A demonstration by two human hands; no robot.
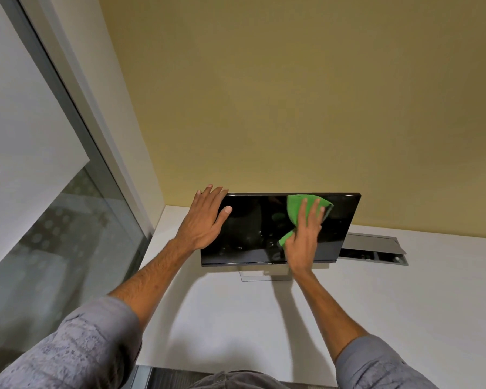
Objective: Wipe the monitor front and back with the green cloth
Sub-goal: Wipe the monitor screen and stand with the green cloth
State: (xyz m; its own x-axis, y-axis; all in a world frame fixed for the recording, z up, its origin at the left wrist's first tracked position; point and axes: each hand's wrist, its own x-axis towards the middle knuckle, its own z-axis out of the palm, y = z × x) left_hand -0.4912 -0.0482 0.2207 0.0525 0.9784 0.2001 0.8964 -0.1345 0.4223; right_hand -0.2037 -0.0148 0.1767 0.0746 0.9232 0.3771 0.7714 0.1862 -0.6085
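The right hand (303, 234) presses the cloth (300, 211) flat-fingered on the monitor (250, 228) front. The left hand (205, 217), open, steadies its corner. The back looks not yet wiped.

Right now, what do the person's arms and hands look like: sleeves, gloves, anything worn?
Nothing worn on the left hand or right hand: no gloves, rings or watch in view. The left sleeve and right sleeve are grey fabric with a mottled darker print, ending near the elbows; forearms uncovered.
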